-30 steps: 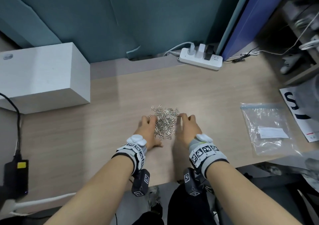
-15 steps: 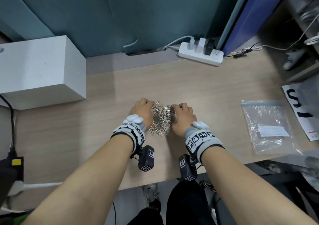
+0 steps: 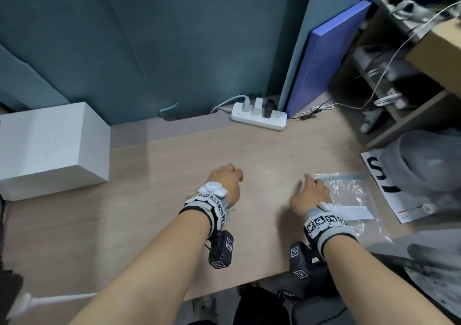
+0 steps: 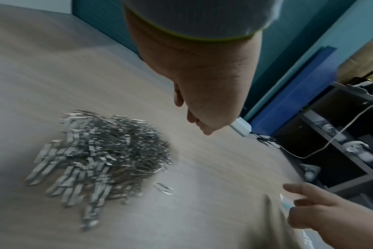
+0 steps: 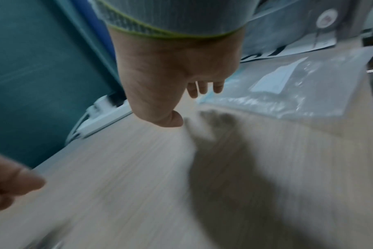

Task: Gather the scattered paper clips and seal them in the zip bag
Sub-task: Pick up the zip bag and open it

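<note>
A heap of thin silver wire paper clips is lying on the pale wood-grain desk, a couple of stray clips resting just beside its edge. In the head view the heap is hidden under the left wrist. The left hand is hovering above the heap with its fingers curled loosely under the palm, holding nothing. The right hand is reaching well to the right of the clips, fingers spread and relaxed, their tips at the near corner of the zip bag; motion blur is keeping it unclear whether they are touching the plastic. The bag is lying flat on the desk, clear and crinkly, with a bluish strip along its top edge and a white rectangular label on its face. A smooth white box is sitting at the left of the desk, and a white power strip is lying at the back by the teal wall.
</note>
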The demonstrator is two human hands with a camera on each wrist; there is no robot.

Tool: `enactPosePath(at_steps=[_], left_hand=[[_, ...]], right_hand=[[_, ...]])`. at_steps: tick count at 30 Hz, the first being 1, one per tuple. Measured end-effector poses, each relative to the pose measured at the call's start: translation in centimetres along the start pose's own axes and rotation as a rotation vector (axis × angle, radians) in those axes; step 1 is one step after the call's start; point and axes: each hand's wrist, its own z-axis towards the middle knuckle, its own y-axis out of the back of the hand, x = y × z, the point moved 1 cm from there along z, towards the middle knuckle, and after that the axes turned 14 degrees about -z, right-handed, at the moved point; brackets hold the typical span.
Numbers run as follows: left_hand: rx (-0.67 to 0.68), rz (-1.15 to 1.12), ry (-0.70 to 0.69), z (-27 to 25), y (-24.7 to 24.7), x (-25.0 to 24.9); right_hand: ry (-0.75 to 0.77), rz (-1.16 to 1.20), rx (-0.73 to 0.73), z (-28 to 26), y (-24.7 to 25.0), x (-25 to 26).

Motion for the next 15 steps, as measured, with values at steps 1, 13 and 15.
enactPosePath(at_steps=[1,13,15], left_hand=[[0.016,0.008,0.002,0.8,-0.1,-1.2],[0.237,0.015,0.108,7.1,-5.3,-8.6],[0.252,0.008,0.148,7.5,-5.3,-8.9]], right_hand=[[-0.040,-0.013,0.049,1.0,0.2,-1.2],[0.214,0.251,0.054,4.8,-1.4,-2.6],[0.176,0.253,0.050,5.3,-1.4,-2.2]])
